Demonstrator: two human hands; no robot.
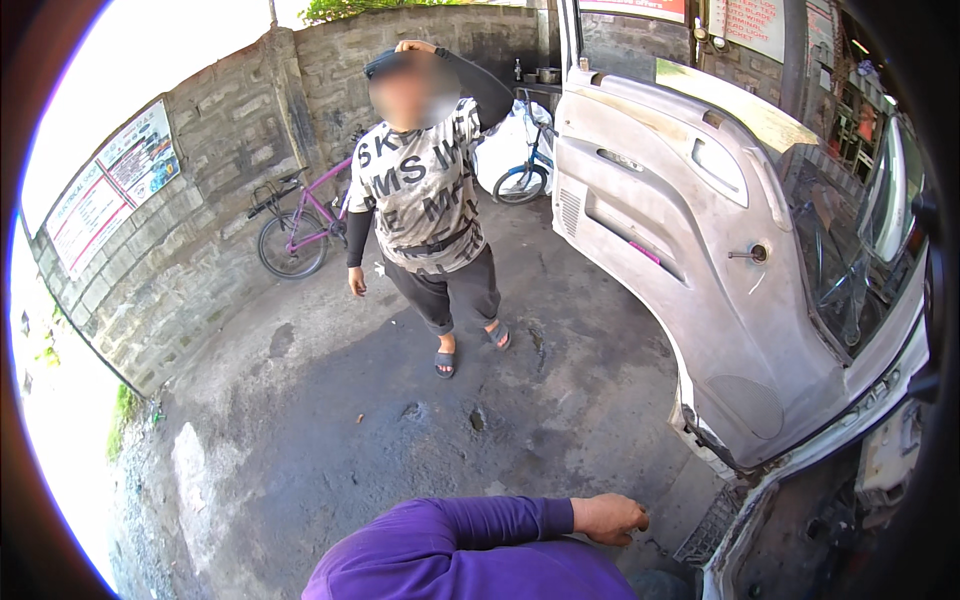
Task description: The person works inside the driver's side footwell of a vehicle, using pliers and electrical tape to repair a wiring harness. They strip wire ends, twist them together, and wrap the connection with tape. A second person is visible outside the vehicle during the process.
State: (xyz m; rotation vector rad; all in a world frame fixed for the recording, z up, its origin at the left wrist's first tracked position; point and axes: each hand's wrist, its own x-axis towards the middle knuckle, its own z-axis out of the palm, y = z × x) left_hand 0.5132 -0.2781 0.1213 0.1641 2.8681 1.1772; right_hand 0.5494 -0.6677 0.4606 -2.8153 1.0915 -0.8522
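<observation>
My left arm, in a purple sleeve, reaches to the right across the lower edge. My left hand (610, 518) hangs at its end with the fingers loosely curled, and nothing shows in it. Its palm side is hidden. Close by on the right are a dark ribbed step (712, 525) and the sill of a vehicle. An opened vehicle door (690, 230) stands ahead, with a bare, scuffed grey inner panel and a winder shaft (745, 255). A pink object (645, 253) lies in its pocket. My right hand is out of view.
A person (425, 190) in a patterned shirt stands ahead on the stained concrete floor (330, 430), one hand raised to a dark cap. Behind are a pink bicycle (300, 225), a blue bicycle (525, 175) and a block wall (220, 110) with posters (110, 185).
</observation>
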